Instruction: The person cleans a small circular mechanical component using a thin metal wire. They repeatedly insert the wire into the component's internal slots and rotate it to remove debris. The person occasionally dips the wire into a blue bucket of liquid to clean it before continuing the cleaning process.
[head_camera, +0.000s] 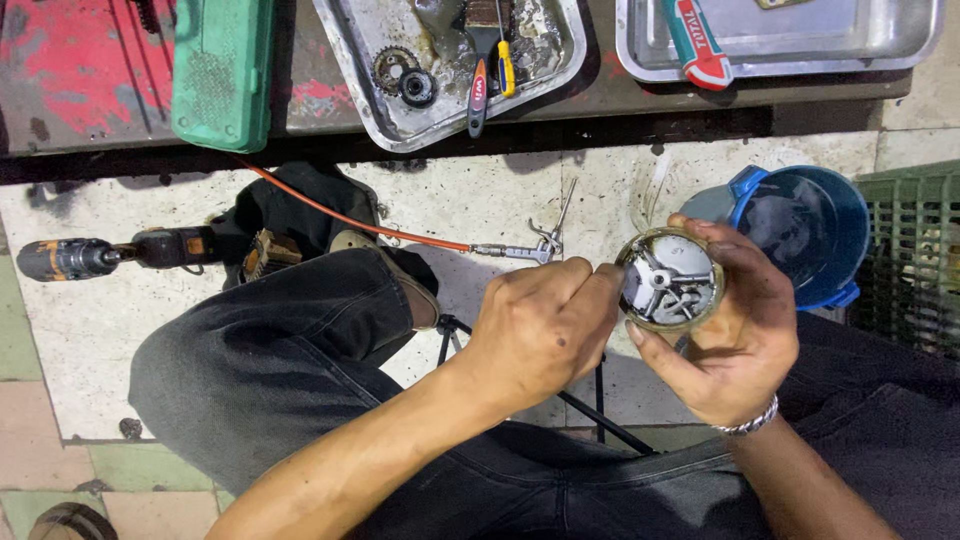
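Right hand cupped around a round metal housing, grip closed on it: thumb low on the near rim, fingers curled over the far rim, open face turned up toward the camera. Inside the housing, pale metal arms radiating from a small hub. Silver bracelet on the right wrist.

Left hand curled, grip narrow, fingertips pressed against the left rim of the housing; cannot tell whether anything small is pinched between them. Housing held in the air over the lap, between both hands, above the tiled floor.

Under the hands, dark jeans, left knee bent outward. Thin black rods of a stand crossing below the left wrist.

Just beyond the left hand, a metal air blow gun lying on the floor, orange hose running from it up and left. Beyond the right hand, a blue plastic bucket, and a green crate at the right edge.

Farther left on the floor, a cordless drill lying on its side, next to a black cloth heap.

Along the top, a low, worn tabletop with red paint patches. On it, a green tool case, a greasy metal tray holding a toothed gear, a round bearing and two screwdrivers with red and yellow handles. To the right, a second, cleaner metal tray with a teal and red tool handle resting over its edge.
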